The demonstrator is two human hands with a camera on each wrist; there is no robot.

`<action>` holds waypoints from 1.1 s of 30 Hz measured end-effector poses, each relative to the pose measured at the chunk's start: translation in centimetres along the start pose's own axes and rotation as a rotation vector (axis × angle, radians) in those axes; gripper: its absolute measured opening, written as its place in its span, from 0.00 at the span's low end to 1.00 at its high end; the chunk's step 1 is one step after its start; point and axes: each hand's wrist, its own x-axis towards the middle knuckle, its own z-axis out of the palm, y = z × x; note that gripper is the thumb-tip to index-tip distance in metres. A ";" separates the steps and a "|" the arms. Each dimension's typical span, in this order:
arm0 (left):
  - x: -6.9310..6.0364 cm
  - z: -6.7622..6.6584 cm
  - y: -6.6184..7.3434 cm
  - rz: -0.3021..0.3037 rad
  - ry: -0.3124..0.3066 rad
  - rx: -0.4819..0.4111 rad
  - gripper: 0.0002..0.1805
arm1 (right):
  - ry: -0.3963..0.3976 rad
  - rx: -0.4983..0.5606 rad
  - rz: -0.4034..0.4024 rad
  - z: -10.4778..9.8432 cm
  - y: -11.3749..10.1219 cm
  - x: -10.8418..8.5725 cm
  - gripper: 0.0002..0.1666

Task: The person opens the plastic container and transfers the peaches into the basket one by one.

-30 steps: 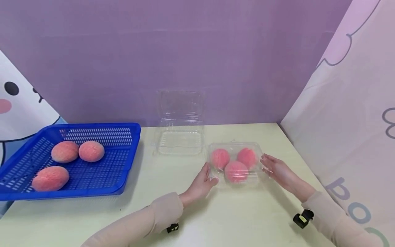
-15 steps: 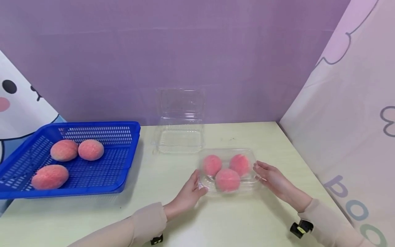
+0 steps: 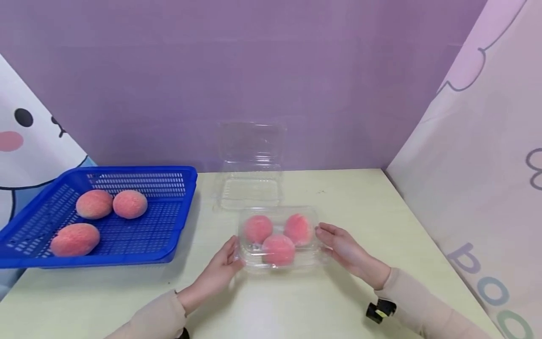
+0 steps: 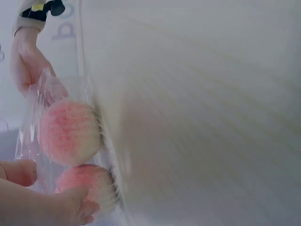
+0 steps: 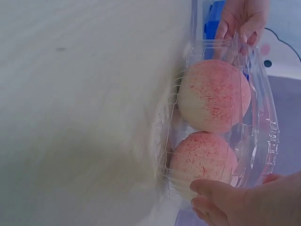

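In the head view a clear plastic clamshell box [image 3: 277, 211] is at the middle of the table, its lid over three pink peaches [image 3: 278, 250]. My left hand [image 3: 213, 280] grips the box's left end, and my right hand [image 3: 351, 256] holds the right end. The left wrist view shows the left thumb and fingers [image 4: 77, 202] about one end, near a peach [image 4: 70, 132]. Seen from the right wrist, that hand [image 5: 235, 202] grips beside a peach [image 5: 203, 160]. Whether the box touches the table is unclear.
Behind the held box stands a second clear clamshell box [image 3: 250, 190], its lid raised against the purple backdrop [image 3: 296, 84]. On the left, a blue plastic basket [image 3: 146, 256] contains three more peaches [image 3: 75, 239]. A printed pale cloth [image 3: 474, 188] borders the table's right side.
Both hands have carried the filled box to the left and a little nearer to me, keeping hold of its ends. The basket and the second box have stayed put.
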 end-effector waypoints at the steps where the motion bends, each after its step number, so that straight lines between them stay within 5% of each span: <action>1: -0.1 -0.4 -0.1 -0.005 0.018 -0.001 0.36 | -0.004 0.005 -0.002 0.5 0.0 0.3 0.35; 18: -1.4 -4.9 -0.4 -0.038 0.180 0.059 0.32 | -0.025 0.113 -0.014 6.2 -0.6 3.5 0.34; 33: 0.1 -4.7 -0.8 0.008 0.209 -0.010 0.31 | -0.038 0.084 -0.030 5.4 -1.0 5.1 0.34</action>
